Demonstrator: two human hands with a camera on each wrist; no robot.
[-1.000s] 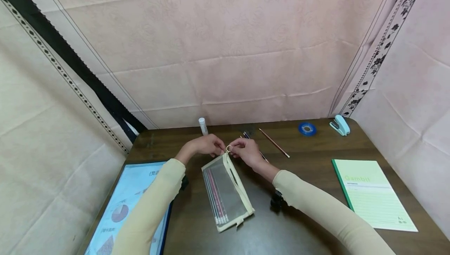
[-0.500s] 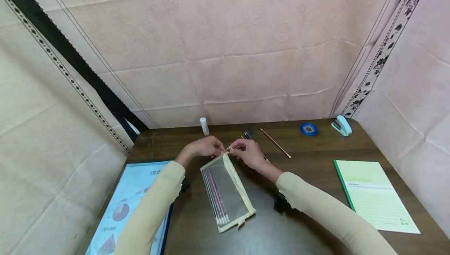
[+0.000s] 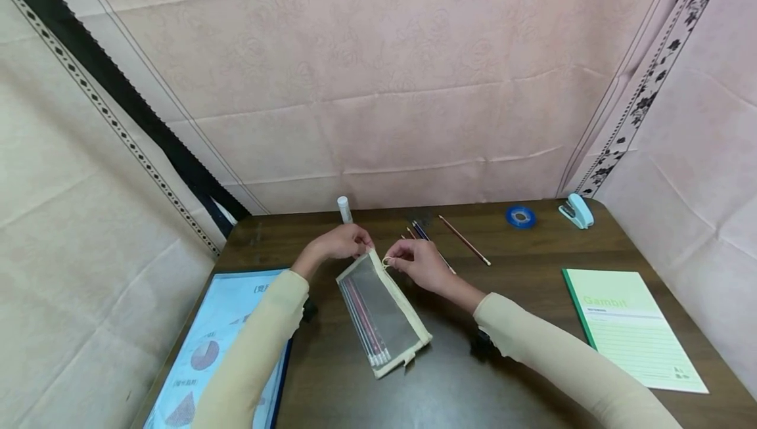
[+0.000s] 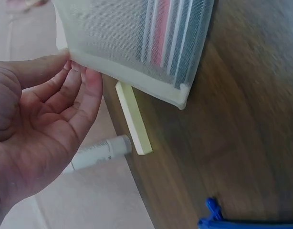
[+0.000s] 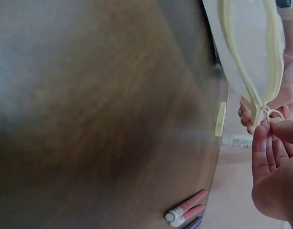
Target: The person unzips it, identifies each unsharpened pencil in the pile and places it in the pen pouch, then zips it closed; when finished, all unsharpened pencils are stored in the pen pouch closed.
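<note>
While pinched, pouch (image 3: 381, 311) between hands

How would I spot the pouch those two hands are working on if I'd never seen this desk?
Start at the dark brown wooden desk, then look between the blue chart folder and the green notebook. There lies a cream-edged clear mesh zip pouch, held by the left hand and right hand. Unlike the loose pencils behind, it holds pencils inside.

Pencil pouch (image 3: 381, 311): translucent mesh panel, cream cloth binding, matt; small pale ring pull (image 3: 387, 261) on zipper.
Desk (image 3: 532, 265): dark wood-grain top, low sheen.
Notebook (image 3: 629, 327): green paper cover, matt.
Folder (image 3: 207, 350): glossy blue printed plastic.
Backdrop (image 3: 384, 74): pink embossed, creased cloth.
Stapler (image 3: 575, 211): smooth plastic.
</note>
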